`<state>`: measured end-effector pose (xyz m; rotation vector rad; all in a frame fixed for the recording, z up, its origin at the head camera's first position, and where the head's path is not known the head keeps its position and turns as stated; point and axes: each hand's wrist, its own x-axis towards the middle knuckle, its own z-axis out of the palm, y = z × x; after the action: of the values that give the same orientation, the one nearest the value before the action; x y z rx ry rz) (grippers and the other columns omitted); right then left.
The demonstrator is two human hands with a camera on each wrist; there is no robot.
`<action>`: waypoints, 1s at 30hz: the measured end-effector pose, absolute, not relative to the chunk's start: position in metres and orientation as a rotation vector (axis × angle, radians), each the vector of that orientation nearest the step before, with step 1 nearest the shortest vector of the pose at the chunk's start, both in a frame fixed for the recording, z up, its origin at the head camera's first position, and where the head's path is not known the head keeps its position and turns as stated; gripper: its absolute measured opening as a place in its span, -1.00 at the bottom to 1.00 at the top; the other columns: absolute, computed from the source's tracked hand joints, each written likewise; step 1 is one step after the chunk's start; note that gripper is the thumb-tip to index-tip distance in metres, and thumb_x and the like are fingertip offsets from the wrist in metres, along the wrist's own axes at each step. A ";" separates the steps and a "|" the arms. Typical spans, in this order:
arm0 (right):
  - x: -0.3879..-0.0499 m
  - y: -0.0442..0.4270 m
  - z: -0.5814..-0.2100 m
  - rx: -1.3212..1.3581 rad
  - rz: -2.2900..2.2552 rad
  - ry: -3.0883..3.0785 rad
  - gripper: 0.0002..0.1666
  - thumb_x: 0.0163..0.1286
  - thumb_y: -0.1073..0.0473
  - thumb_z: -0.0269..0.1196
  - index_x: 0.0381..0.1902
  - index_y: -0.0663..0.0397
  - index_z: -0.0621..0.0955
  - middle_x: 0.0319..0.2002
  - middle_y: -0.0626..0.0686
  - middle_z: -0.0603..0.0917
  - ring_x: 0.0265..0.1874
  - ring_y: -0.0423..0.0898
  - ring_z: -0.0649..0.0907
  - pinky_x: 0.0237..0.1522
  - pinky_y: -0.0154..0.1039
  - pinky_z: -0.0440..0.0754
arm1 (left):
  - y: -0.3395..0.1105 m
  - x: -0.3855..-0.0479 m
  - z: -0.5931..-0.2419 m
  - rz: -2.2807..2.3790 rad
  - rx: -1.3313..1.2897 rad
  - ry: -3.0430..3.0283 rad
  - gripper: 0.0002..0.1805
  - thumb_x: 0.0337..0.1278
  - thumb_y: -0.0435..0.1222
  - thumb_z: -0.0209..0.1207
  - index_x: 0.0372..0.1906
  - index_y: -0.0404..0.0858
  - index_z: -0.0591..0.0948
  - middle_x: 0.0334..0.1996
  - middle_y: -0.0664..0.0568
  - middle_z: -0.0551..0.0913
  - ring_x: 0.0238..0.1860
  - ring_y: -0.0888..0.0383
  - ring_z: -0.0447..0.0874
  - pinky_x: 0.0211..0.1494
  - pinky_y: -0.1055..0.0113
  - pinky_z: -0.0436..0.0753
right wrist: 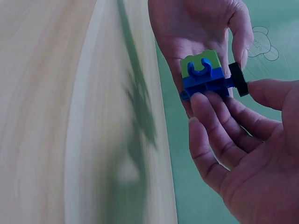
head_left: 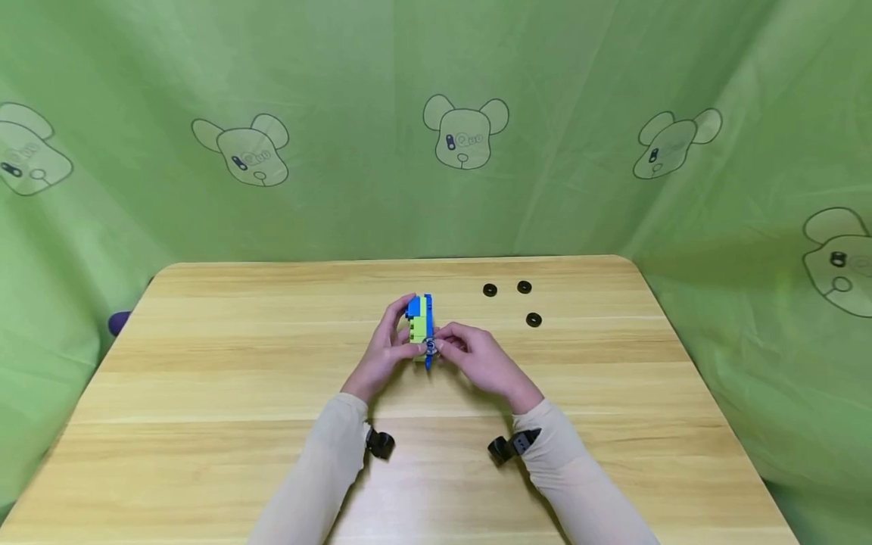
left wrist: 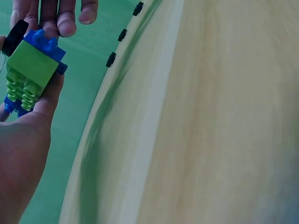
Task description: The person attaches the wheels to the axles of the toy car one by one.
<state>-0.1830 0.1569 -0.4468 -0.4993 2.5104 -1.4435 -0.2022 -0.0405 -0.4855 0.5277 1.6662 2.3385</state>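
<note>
A small toy vehicle of green and blue building blocks point(head_left: 418, 327) is held just above the wooden table, at its middle in the head view. My left hand point(head_left: 381, 356) grips its body, thumb on the near side. A black wheel point(right wrist: 238, 79) sits at the end of the blue base's axle. The right hand point(head_left: 480, 359) has its thumb against the wheel's outer face and curled fingers touching the blue underside. A blue hook-like clip point(right wrist: 200, 69) sticks out of one end. In the left wrist view, green studs point(left wrist: 23, 88) show on the vehicle.
Three loose black wheels, the left one point(head_left: 487, 291), the upper right one point(head_left: 521, 288) and the lower right one point(head_left: 530, 321), lie on the wooden table point(head_left: 238, 363), beyond my right hand. A green curtain point(head_left: 354, 189) with bear heads hangs behind it.
</note>
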 end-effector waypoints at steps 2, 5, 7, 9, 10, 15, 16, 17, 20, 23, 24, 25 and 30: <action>-0.183 0.157 -0.447 -0.483 -1.471 2.469 -0.75 0.51 0.14 0.14 0.00 0.14 0.63 -0.26 0.02 0.69 -0.21 0.06 0.68 -0.12 -0.13 0.65 | -0.041 -0.202 -0.485 2.348 0.532 1.652 -0.05 -0.02 -0.61 0.14 0.52 -0.21 0.05 0.50 0.00 0.04 0.21 -0.32 0.43 0.16 0.17 0.58; -0.184 0.157 -0.448 -0.474 -1.525 2.410 -0.74 0.51 0.16 0.13 -0.01 0.20 0.63 -0.27 0.09 0.69 -0.21 0.12 0.67 -0.08 -0.09 0.65 | -0.040 -0.203 -0.484 2.356 0.541 1.629 -0.05 -0.03 -0.62 0.15 0.52 -0.22 0.05 0.50 -0.01 0.03 0.21 -0.37 0.41 0.19 0.13 0.56; -0.185 0.158 -0.448 -0.463 -1.575 2.363 -0.74 0.51 0.19 0.13 -0.02 0.24 0.62 -0.27 0.12 0.69 -0.20 0.16 0.67 -0.06 -0.03 0.65 | -0.040 -0.203 -0.483 2.359 0.544 1.622 -0.04 -0.04 -0.62 0.15 0.52 -0.23 0.04 0.50 -0.02 0.03 0.21 -0.37 0.41 0.20 0.11 0.55; -0.185 0.158 -0.448 -0.452 -1.625 2.314 -0.74 0.50 0.21 0.13 -0.02 0.29 0.61 -0.27 0.14 0.68 -0.19 0.21 0.66 -0.04 0.05 0.64 | -0.040 -0.203 -0.482 2.362 0.540 1.620 -0.03 -0.05 -0.62 0.15 0.52 -0.21 0.05 0.49 -0.02 0.04 0.21 -0.34 0.42 0.21 0.09 0.54; -0.185 0.158 -0.447 -0.448 -1.644 2.295 -0.74 0.50 0.23 0.13 -0.02 0.31 0.61 -0.27 0.15 0.68 -0.19 0.23 0.65 -0.04 0.08 0.64 | -0.040 -0.203 -0.482 2.362 0.539 1.619 -0.03 -0.05 -0.62 0.16 0.51 -0.21 0.05 0.49 -0.02 0.04 0.21 -0.34 0.42 0.21 0.09 0.54; -0.186 0.157 -0.446 -0.422 -1.706 2.224 -0.72 0.48 0.26 0.14 0.00 0.39 0.59 -0.27 0.16 0.69 -0.19 0.28 0.65 -0.06 0.17 0.63 | -0.040 -0.204 -0.481 2.369 0.537 1.610 -0.02 -0.07 -0.64 0.15 0.51 -0.21 0.05 0.50 -0.03 0.04 0.21 -0.35 0.42 0.22 0.08 0.54; -0.187 0.156 -0.446 -0.416 -1.712 2.218 -0.71 0.48 0.26 0.14 0.01 0.40 0.58 -0.27 0.16 0.69 -0.19 0.28 0.65 -0.07 0.17 0.63 | -0.040 -0.204 -0.481 2.372 0.539 1.604 -0.02 -0.07 -0.64 0.15 0.52 -0.22 0.04 0.50 -0.04 0.03 0.22 -0.35 0.41 0.22 0.08 0.53; -0.187 0.156 -0.446 -0.409 -1.721 2.210 -0.71 0.48 0.27 0.14 0.01 0.41 0.58 -0.26 0.16 0.69 -0.19 0.28 0.65 -0.07 0.18 0.63 | -0.040 -0.204 -0.480 2.374 0.540 1.600 -0.02 -0.07 -0.65 0.15 0.51 -0.22 0.05 0.50 -0.06 0.02 0.22 -0.36 0.40 0.23 0.08 0.53; -0.187 0.156 -0.448 -0.395 -1.740 2.196 -0.71 0.47 0.28 0.15 0.01 0.44 0.57 -0.26 0.17 0.69 -0.19 0.29 0.65 -0.08 0.18 0.63 | -0.040 -0.203 -0.480 2.380 0.538 1.587 -0.03 -0.07 -0.64 0.15 0.51 -0.18 0.07 0.51 -0.08 0.00 0.23 -0.36 0.40 0.24 0.09 0.52; -0.188 0.155 -0.449 -0.395 -1.745 2.187 -0.72 0.46 0.30 0.15 0.00 0.45 0.57 -0.26 0.17 0.69 -0.20 0.26 0.66 -0.07 0.16 0.63 | -0.039 -0.204 -0.480 2.393 0.550 1.556 -0.02 -0.09 -0.66 0.14 0.51 -0.22 0.06 0.52 -0.14 -0.04 0.24 -0.43 0.35 0.24 0.09 0.52; -0.188 0.155 -0.449 -0.402 -1.743 2.186 -0.72 0.46 0.31 0.15 0.00 0.46 0.57 -0.26 0.18 0.69 -0.21 0.25 0.67 -0.07 0.15 0.64 | -0.039 -0.204 -0.481 2.400 0.555 1.539 -0.02 -0.10 -0.67 0.13 0.51 -0.25 0.04 0.52 -0.15 -0.05 0.24 -0.46 0.32 0.24 0.09 0.52; -0.188 0.155 -0.449 -0.407 -1.741 2.184 -0.72 0.46 0.31 0.15 -0.01 0.46 0.57 -0.26 0.18 0.69 -0.21 0.24 0.67 -0.07 0.15 0.64 | -0.039 -0.204 -0.481 2.408 0.560 1.521 -0.01 -0.11 -0.68 0.12 0.51 -0.29 0.02 0.52 -0.17 -0.07 0.24 -0.49 0.29 0.24 0.09 0.52; -0.188 0.154 -0.449 -0.414 -1.737 2.181 -0.72 0.46 0.33 0.14 -0.02 0.49 0.56 -0.26 0.20 0.69 -0.21 0.25 0.66 -0.06 0.13 0.64 | -0.038 -0.204 -0.482 2.430 0.576 1.452 0.00 -0.13 -0.73 0.09 0.51 -0.35 -0.02 0.52 -0.20 -0.09 0.24 -0.56 0.23 0.21 0.10 0.54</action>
<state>-0.1884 0.1544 -0.4490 -0.4138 2.1810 -1.7370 -0.2042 -0.0380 -0.4822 0.5763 1.4524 2.4304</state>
